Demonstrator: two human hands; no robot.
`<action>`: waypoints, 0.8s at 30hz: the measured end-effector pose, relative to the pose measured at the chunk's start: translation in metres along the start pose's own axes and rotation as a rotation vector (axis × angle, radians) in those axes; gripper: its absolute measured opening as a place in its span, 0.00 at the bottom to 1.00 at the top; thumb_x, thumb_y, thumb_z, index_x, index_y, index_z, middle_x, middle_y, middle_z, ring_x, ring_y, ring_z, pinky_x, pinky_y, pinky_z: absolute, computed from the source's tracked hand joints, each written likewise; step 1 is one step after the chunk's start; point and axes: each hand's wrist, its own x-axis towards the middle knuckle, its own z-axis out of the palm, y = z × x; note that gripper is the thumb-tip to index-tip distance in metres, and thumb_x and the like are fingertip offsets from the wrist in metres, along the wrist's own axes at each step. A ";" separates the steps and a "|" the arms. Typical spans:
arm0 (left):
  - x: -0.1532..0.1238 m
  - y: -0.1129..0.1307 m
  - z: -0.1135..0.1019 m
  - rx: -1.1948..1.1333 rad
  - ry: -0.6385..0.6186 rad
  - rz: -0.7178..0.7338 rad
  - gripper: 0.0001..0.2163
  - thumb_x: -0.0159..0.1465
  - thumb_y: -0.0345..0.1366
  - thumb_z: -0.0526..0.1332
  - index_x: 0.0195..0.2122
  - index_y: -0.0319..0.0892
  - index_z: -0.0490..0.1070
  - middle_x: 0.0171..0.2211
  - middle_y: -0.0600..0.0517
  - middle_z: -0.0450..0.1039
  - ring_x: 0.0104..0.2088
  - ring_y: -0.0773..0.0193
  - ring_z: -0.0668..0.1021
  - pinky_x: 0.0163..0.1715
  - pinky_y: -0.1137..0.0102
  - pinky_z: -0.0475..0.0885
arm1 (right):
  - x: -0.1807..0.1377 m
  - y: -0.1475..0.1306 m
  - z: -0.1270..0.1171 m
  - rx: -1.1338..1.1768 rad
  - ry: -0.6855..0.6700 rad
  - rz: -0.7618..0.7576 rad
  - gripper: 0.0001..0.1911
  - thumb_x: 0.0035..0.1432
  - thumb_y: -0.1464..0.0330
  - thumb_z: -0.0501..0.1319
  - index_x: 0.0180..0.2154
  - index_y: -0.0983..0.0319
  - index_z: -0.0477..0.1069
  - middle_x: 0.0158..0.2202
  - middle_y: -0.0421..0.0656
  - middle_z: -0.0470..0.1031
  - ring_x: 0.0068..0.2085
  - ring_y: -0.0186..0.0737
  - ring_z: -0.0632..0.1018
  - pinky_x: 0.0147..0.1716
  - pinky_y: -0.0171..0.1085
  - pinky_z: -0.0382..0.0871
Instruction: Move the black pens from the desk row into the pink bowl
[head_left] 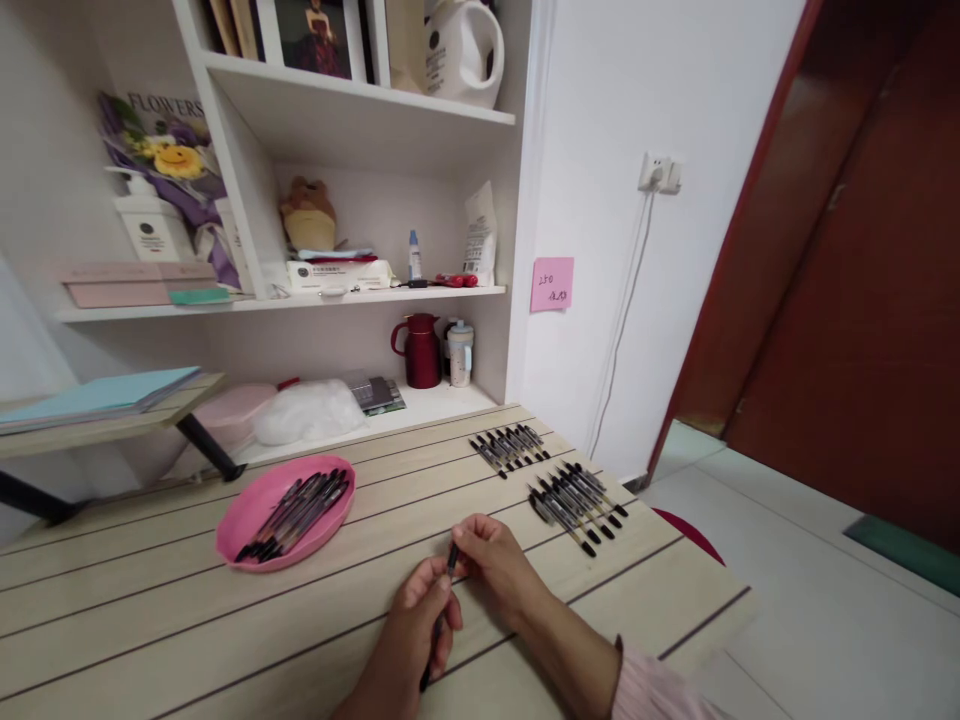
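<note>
Near the front of the table, my left hand (416,620) is closed around the barrel of a dark pen (452,557), which slants up and away from me. The thumb and fingers of my right hand (495,565) pinch the pen's far black end. Much of the pen is hidden by my fingers. Left of my hands, a pink oval tray (229,520) holds a loose pile of black pens (304,512). To the right lie two groups of pens side by side, a nearer group (574,500) and a farther group (510,447).
Beneath everything is a wood-plank table (405,490) with dark grooves. At its back left stands a small raised shelf (112,420) with papers on it. White shelving (360,300) behind holds a red jug (420,350). A pink note (552,284) is on the wall.
</note>
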 end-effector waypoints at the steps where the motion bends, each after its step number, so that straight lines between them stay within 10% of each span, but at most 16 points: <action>1: -0.001 0.001 0.001 0.007 0.000 -0.005 0.18 0.51 0.50 0.59 0.34 0.43 0.60 0.15 0.61 0.65 0.06 0.78 0.56 0.05 0.80 0.45 | 0.000 0.000 -0.001 0.005 -0.017 -0.009 0.19 0.37 0.58 0.69 0.23 0.65 0.67 0.17 0.37 0.68 0.19 0.28 0.67 0.21 0.30 0.59; 24: 0.000 0.001 0.000 -0.002 -0.006 -0.018 0.21 0.51 0.50 0.59 0.39 0.41 0.61 0.14 0.61 0.65 0.06 0.77 0.57 0.06 0.78 0.45 | 0.002 0.000 -0.008 0.114 -0.120 0.060 0.16 0.43 0.59 0.67 0.29 0.65 0.70 0.24 0.41 0.73 0.23 0.31 0.71 0.26 0.33 0.63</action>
